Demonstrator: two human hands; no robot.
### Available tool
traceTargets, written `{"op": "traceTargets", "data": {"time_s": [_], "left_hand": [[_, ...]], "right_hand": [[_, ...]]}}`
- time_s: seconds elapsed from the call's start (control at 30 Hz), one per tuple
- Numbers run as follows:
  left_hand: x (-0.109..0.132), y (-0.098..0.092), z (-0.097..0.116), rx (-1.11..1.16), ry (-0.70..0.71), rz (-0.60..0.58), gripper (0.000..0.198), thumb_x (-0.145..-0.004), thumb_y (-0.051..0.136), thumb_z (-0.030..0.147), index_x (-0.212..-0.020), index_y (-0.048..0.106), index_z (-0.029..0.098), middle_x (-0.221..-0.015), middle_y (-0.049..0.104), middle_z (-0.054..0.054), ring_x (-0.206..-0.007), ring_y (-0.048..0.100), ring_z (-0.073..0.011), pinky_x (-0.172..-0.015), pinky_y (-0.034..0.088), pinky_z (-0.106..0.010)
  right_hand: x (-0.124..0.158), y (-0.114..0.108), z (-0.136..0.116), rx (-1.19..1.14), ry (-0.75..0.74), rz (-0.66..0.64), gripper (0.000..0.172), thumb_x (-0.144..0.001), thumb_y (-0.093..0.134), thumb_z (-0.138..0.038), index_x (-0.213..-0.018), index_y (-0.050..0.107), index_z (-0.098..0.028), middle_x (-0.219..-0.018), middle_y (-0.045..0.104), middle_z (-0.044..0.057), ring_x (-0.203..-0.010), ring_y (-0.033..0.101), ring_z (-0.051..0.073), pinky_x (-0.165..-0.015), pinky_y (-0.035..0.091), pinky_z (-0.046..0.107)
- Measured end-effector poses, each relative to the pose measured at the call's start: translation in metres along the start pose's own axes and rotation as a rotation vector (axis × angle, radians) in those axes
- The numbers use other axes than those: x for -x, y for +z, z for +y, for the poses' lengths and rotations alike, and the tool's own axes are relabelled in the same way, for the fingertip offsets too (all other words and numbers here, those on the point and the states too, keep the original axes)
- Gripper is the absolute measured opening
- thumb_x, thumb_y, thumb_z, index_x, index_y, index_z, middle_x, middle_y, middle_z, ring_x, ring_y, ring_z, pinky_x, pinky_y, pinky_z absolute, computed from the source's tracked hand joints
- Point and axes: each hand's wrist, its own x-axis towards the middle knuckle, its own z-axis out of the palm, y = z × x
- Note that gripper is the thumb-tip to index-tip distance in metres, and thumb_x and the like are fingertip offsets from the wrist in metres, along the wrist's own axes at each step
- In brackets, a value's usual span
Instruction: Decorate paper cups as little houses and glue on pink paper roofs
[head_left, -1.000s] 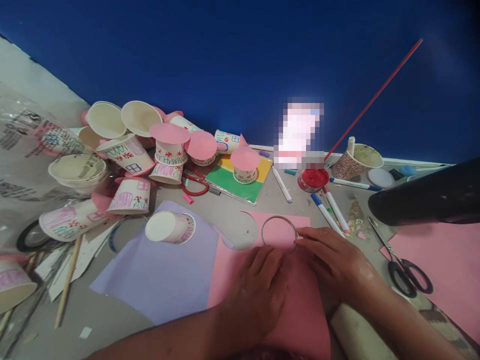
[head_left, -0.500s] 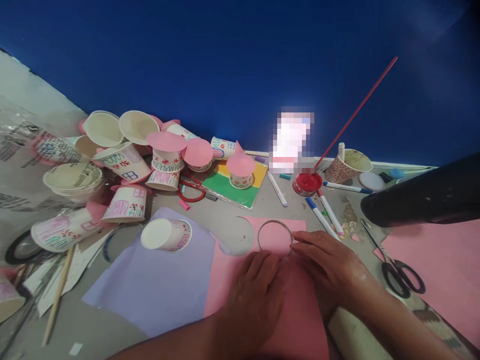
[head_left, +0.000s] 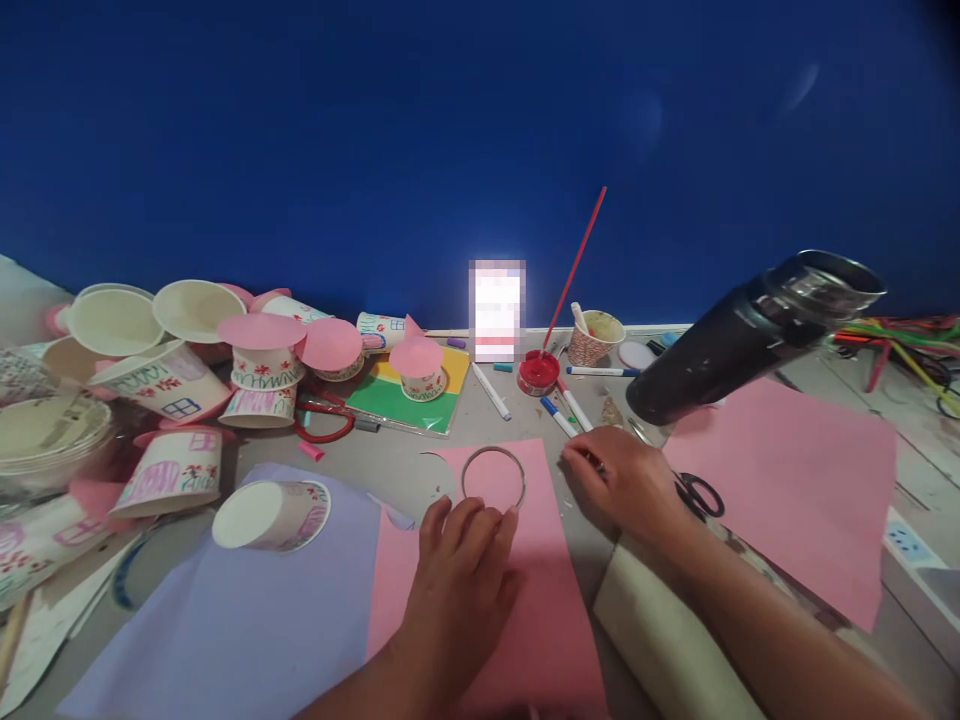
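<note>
A pink paper sheet (head_left: 551,590) with a curved cut in its far-left edge lies in front of me. On its far part rests a thin round ring (head_left: 493,449). My left hand (head_left: 461,565) lies on the sheet with fingers spread, their tips at the ring's near edge. My right hand (head_left: 626,490) is off the sheet to the right, near the white markers (head_left: 574,405). Its fingers are curled together, and what they hold is hidden. Just beyond that hand are black-handled scissors (head_left: 701,495), partly covered by it.
A purple sheet (head_left: 247,610) bears a paper cup (head_left: 274,515) on its side. Decorated cups (head_left: 176,470) crowd the left. A red paint pot (head_left: 538,373) with a brush stands behind. A black flask (head_left: 720,345) leans at right beside another pink sheet (head_left: 795,490).
My right hand has left the ring and moved right, towards the markers and scissors. My left hand stays by the ring with fingers more spread. The view has turned right.
</note>
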Motion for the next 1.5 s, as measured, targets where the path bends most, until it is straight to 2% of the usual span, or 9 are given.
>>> {"op": "traceTargets", "data": {"time_s": [0.1,0.23,0.57,0.77,1.0,1.07,1.17,1.3,1.5], "left_hand": [[-0.002,-0.002,0.0,-0.004,-0.009,-0.036,0.04,-0.091,0.066,0.018,-0.13,0.06,0.019,-0.11,0.071,-0.007,-0.11,0.057,-0.0281,-0.108,0.034,-0.055],[-0.004,-0.004,0.0,-0.019,0.008,-0.066,0.04,-0.092,0.065,0.018,-0.131,0.059,0.019,-0.109,0.071,-0.007,-0.106,0.057,-0.0275,-0.105,0.032,-0.054],[-0.002,-0.005,0.0,-0.029,0.036,-0.101,0.036,-0.097,0.06,0.02,-0.133,0.058,0.017,-0.11,0.069,-0.007,-0.106,0.055,-0.0284,-0.107,0.029,-0.056],[-0.002,-0.006,0.004,-0.023,0.017,-0.103,0.039,-0.095,0.061,0.021,-0.134,0.055,0.017,-0.115,0.067,-0.009,-0.11,0.056,-0.0296,-0.109,0.03,-0.059],[-0.007,-0.017,0.001,-0.02,0.002,0.326,0.049,-0.099,0.058,0.033,-0.142,0.045,0.013,-0.129,0.057,-0.019,-0.123,0.051,-0.0329,-0.106,0.041,-0.053],[-0.008,-0.019,-0.001,0.028,-0.011,0.252,0.042,-0.102,0.053,0.04,-0.137,0.053,0.015,-0.122,0.063,-0.016,-0.115,0.056,-0.0302,-0.099,0.046,-0.047],[-0.008,-0.021,-0.002,0.172,-0.109,0.015,0.029,-0.107,0.042,0.038,-0.104,0.064,0.019,-0.094,0.067,-0.007,-0.085,0.06,-0.0215,-0.077,0.047,-0.034],[-0.004,-0.021,0.005,0.307,-0.21,-0.139,0.037,-0.106,0.038,0.044,-0.085,0.058,0.021,-0.079,0.062,-0.002,-0.071,0.054,-0.0184,-0.067,0.039,-0.031],[-0.009,-0.028,0.02,0.668,-0.329,-0.28,0.047,-0.105,0.033,0.054,-0.07,0.039,0.022,-0.064,0.043,0.004,-0.06,0.037,-0.0135,-0.06,0.03,-0.028]], "right_hand": [[-0.007,-0.009,0.005,0.203,0.217,-0.132,0.02,-0.099,0.06,-0.032,-0.089,0.073,-0.02,-0.09,0.077,0.007,-0.085,0.071,0.023,-0.063,0.037,0.03],[-0.011,-0.01,0.003,0.325,0.269,-0.291,0.021,-0.098,0.06,-0.033,-0.091,0.073,-0.018,-0.097,0.077,0.011,-0.083,0.071,0.024,-0.06,0.033,0.03],[-0.008,-0.015,-0.008,0.252,0.226,-0.203,0.015,-0.092,0.058,-0.026,-0.086,0.069,-0.018,-0.091,0.075,0.008,-0.084,0.068,0.023,-0.065,0.036,0.031],[0.0,-0.013,-0.012,-0.277,0.15,-0.061,0.017,-0.092,0.06,-0.035,-0.087,0.069,-0.021,-0.076,0.072,0.0,-0.067,0.061,0.017,-0.062,0.037,0.027],[0.002,-0.024,-0.012,-0.748,0.189,-0.096,0.02,-0.081,0.074,-0.04,-0.081,0.074,-0.02,-0.063,0.066,-0.002,-0.053,0.051,0.012,-0.051,0.036,0.025],[0.005,-0.026,-0.017,-0.849,0.165,-0.134,0.018,-0.08,0.077,-0.037,-0.08,0.074,-0.019,-0.063,0.067,-0.001,-0.055,0.054,0.013,-0.051,0.038,0.024],[0.013,-0.025,-0.027,-1.026,0.129,-0.139,0.017,-0.08,0.079,-0.035,-0.079,0.073,-0.019,-0.063,0.067,-0.001,-0.058,0.059,0.014,-0.056,0.045,0.025],[0.022,-0.015,-0.043,-1.223,0.088,-0.215,0.023,-0.085,0.076,-0.042,-0.087,0.073,-0.019,-0.062,0.063,-0.002,-0.055,0.057,0.013,-0.055,0.046,0.025],[0.025,-0.005,-0.052,-1.235,0.112,-0.218,0.028,-0.087,0.074,-0.042,-0.073,0.07,-0.018,-0.057,0.061,-0.001,-0.052,0.055,0.012,-0.051,0.044,0.024]]}}
